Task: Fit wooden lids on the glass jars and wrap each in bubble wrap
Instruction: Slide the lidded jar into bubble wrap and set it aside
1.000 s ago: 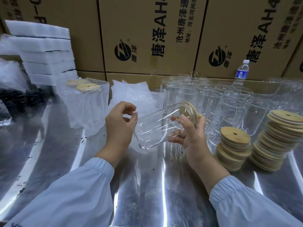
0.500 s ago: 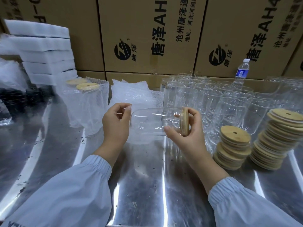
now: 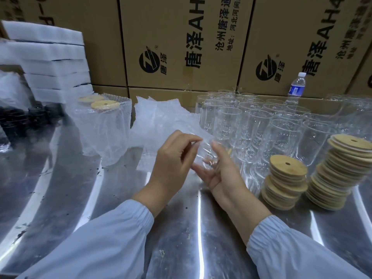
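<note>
Between left hand (image 3: 173,160) and right hand (image 3: 223,172) — a glass jar (image 3: 205,156), gripped.

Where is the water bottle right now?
In the head view, the water bottle stands upright at the back right, against the cardboard boxes, just behind the cluster of empty glass jars.
</note>
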